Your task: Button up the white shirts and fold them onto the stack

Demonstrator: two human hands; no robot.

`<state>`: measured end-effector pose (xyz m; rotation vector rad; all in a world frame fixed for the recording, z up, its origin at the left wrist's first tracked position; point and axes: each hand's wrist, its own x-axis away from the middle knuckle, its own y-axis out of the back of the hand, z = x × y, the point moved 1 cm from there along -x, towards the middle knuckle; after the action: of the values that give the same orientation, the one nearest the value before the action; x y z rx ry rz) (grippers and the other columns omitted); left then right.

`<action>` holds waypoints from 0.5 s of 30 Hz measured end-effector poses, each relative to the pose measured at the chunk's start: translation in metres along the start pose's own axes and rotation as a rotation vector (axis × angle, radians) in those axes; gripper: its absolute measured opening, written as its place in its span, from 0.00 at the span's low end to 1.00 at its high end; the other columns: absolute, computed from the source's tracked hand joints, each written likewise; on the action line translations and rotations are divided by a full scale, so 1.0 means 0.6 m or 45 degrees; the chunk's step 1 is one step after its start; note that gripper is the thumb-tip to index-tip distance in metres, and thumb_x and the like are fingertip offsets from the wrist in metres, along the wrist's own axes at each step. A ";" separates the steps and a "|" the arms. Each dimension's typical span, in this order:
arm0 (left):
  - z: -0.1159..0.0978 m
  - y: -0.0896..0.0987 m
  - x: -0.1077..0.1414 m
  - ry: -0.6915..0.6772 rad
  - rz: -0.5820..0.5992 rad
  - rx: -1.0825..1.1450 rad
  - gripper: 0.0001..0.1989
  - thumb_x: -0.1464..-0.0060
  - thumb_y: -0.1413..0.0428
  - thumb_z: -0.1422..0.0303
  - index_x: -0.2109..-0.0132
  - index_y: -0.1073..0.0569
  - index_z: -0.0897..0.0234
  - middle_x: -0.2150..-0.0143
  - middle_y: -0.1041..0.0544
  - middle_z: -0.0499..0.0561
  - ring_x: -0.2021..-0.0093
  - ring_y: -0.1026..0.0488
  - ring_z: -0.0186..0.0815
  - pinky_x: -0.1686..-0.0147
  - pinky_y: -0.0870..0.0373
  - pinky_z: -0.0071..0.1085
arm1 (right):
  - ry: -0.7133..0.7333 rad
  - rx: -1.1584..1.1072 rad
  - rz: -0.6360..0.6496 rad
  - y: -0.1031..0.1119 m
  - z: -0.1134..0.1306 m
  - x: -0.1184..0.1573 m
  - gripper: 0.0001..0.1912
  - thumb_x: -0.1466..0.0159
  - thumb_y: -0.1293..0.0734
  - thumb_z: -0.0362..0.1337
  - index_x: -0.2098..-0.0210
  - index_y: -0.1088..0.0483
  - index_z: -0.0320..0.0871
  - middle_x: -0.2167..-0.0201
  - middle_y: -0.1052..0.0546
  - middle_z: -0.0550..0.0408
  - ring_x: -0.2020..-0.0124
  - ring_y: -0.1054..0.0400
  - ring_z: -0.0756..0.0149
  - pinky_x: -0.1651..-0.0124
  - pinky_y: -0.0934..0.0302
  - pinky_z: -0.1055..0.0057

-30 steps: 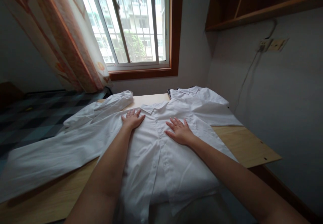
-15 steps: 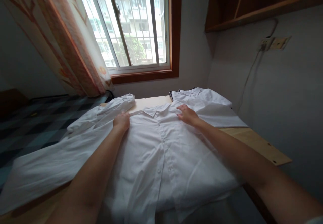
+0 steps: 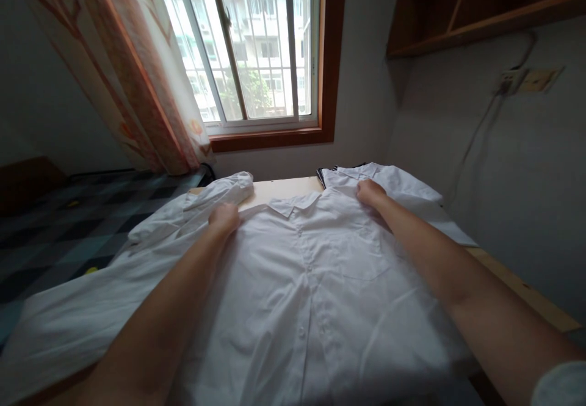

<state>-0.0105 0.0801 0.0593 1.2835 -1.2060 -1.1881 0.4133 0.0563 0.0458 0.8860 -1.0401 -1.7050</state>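
Note:
A white button-up shirt (image 3: 339,271) lies front side up, its collar at the far end and its lower part nearest me. My left hand (image 3: 224,217) is closed on the shirt's left shoulder. At the right shoulder, my right hand (image 3: 370,193) has its fingers pinched on the cloth. The button line runs down the middle with folds beside it, and a chest pocket shows on the right side. The shirt's sides are partly hidden under my forearms.
More white cloth (image 3: 91,308) spreads at the left, with a bunched part near the window. A folded white shirt (image 3: 403,183) lies at the back right on the wooden board (image 3: 517,278). A checkered bed (image 3: 86,223) is at the far left; a shelf (image 3: 439,39) hangs upper right.
My right hand has moved outward to the right along the shoulder and its fingers have closed on the cloth. The pocket now shows more plainly. The view has shifted slightly.

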 end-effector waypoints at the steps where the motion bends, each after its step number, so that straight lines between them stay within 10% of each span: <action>1: 0.002 0.012 -0.002 0.040 0.079 0.097 0.06 0.46 0.42 0.73 0.63 0.24 0.74 0.59 0.21 0.67 0.55 0.21 0.52 0.58 0.24 0.41 | 0.009 -0.036 0.003 0.008 -0.001 -0.003 0.09 0.42 0.33 0.27 0.61 0.24 0.35 0.59 0.21 0.40 0.55 0.25 0.53 0.56 0.34 0.67; 6: 0.006 0.096 -0.006 0.155 0.199 0.623 0.03 0.46 0.42 0.77 0.68 0.27 0.70 0.75 0.23 0.53 0.72 0.22 0.36 0.67 0.23 0.28 | 0.017 -0.531 -0.021 0.068 -0.002 -0.021 0.03 0.39 0.32 0.26 0.68 0.29 0.38 0.77 0.25 0.55 0.77 0.26 0.68 0.73 0.33 0.76; 10: 0.005 0.167 -0.005 0.148 -0.064 0.931 0.04 0.43 0.44 0.77 0.62 0.26 0.76 0.78 0.26 0.48 0.75 0.24 0.31 0.65 0.24 0.29 | 0.062 -1.056 -0.219 0.118 0.007 -0.044 0.09 0.40 0.33 0.23 0.73 0.35 0.40 0.80 0.29 0.58 0.80 0.27 0.69 0.75 0.31 0.74; 15: 0.012 0.220 -0.021 0.076 -0.481 0.652 0.10 0.40 0.47 0.73 0.57 0.25 0.79 0.72 0.26 0.50 0.67 0.26 0.32 0.55 0.26 0.36 | 0.256 -0.967 -0.616 0.144 0.029 -0.103 0.07 0.41 0.33 0.30 0.73 0.35 0.42 0.76 0.29 0.58 0.74 0.26 0.69 0.70 0.30 0.74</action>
<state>-0.0245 0.0880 0.1909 1.9841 -1.3084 -1.1245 0.4465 0.0999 0.1387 0.7997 0.0104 -2.1211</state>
